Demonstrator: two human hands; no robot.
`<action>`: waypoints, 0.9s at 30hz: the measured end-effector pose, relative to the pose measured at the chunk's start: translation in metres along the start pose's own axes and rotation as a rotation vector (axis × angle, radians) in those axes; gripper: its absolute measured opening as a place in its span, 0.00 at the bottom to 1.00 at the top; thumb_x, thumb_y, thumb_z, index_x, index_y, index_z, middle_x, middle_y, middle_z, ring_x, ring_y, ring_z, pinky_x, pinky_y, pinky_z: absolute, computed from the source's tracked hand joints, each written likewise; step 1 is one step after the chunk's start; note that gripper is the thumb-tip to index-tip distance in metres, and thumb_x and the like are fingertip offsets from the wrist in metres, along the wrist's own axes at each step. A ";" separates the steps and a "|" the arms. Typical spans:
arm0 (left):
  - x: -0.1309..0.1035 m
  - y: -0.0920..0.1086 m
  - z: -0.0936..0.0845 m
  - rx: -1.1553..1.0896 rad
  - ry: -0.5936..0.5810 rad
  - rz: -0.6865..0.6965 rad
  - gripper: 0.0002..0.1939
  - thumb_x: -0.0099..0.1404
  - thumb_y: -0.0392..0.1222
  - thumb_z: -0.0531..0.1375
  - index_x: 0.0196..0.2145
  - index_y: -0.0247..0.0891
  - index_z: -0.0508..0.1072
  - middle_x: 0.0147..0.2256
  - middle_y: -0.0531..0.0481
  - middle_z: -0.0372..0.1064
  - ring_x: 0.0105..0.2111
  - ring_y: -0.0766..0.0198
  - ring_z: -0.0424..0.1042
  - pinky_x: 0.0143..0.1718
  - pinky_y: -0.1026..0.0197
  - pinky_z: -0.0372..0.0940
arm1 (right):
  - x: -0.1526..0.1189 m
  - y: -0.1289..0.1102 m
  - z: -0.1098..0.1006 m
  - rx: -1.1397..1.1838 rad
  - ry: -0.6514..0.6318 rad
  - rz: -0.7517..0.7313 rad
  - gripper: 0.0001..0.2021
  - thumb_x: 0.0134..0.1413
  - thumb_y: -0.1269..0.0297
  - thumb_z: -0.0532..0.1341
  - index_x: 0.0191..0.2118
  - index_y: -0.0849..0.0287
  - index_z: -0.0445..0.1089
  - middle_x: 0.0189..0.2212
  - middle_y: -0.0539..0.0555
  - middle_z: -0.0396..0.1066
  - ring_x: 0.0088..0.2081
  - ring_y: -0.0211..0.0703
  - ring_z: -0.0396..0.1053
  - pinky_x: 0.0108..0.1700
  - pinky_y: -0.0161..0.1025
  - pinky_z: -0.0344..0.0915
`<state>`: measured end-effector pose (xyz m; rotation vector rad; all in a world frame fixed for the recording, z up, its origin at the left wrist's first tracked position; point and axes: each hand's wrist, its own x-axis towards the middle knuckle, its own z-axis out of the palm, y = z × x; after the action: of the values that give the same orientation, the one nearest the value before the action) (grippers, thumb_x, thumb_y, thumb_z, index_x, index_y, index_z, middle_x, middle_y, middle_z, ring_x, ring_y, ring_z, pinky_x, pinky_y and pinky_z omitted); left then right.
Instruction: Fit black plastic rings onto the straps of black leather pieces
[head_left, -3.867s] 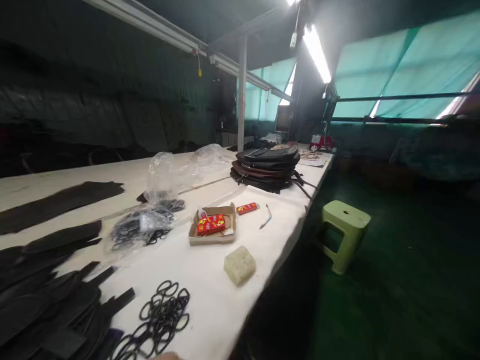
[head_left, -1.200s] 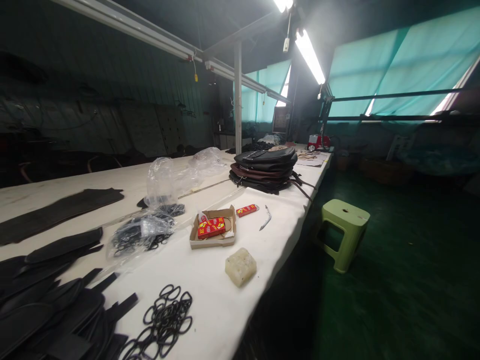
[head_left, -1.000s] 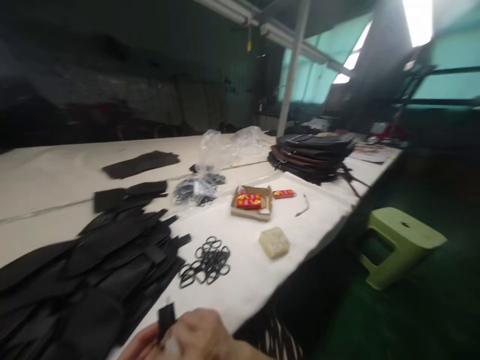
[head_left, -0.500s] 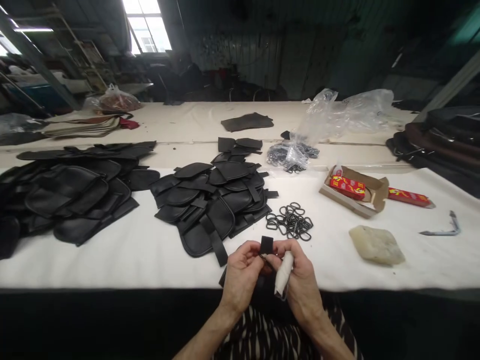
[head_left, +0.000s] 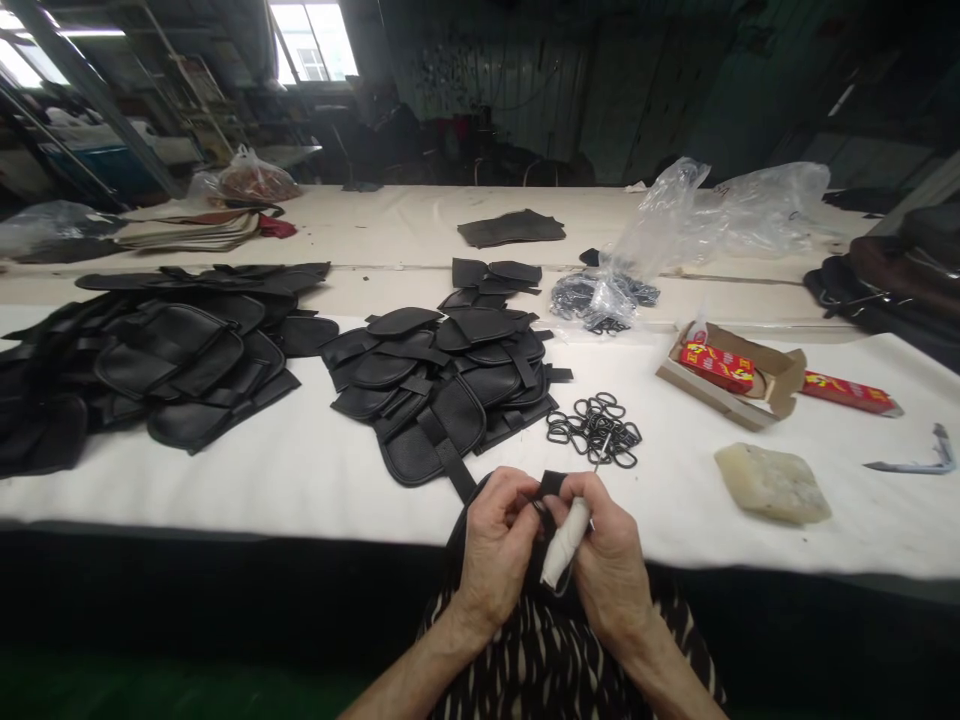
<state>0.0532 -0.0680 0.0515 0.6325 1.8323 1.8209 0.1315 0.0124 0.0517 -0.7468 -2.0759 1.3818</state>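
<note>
From where I stand, the head view shows both hands close together at lower centre, above a patterned garment (head_left: 517, 660). The left hand (head_left: 491, 560) is closed down to a narrow pinch on a black strap (head_left: 553, 483), whose end pokes up between the fingers; something small and ring-like shows at its fingertips, too hidden to name surely. The right hand (head_left: 615, 570) wraps around a tool with a white-wrapped handle (head_left: 566, 542) while its thumb and forefinger nip the same strap. A thin metal shaft (head_left: 602, 452) rises past its knuckles, seemingly part of that tool.

Just beyond, near the centre of the frame, black D-rings (head_left: 596, 430) lie loose on the white-covered desk (head_left: 300, 515), beside a pile of black padded pieces (head_left: 439, 420). At right sit an open cardboard box (head_left: 697, 397) and a pale, waxy-looking block (head_left: 772, 483).

To my eye, such close finger work wants the strap flat and untwisted, gripped near its end by the left fingertips, with the shaft angled away from them. A light right-hand pinch would leave the handle steady against the palm.
</note>
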 end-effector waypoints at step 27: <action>-0.009 0.009 -0.008 -0.643 -0.035 -0.723 0.08 0.52 0.39 0.64 0.24 0.29 0.76 0.20 0.51 0.68 0.21 0.69 0.64 0.25 0.67 0.61 | -0.019 -0.001 -0.007 -0.094 -0.086 -0.640 0.11 0.54 0.81 0.52 0.35 0.57 0.65 0.33 0.55 0.71 0.37 0.43 0.69 0.38 0.41 0.69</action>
<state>0.0550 -0.0802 0.0603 -0.2174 1.1074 1.6944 0.1496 0.0031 0.0525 -0.0282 -2.1828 0.9687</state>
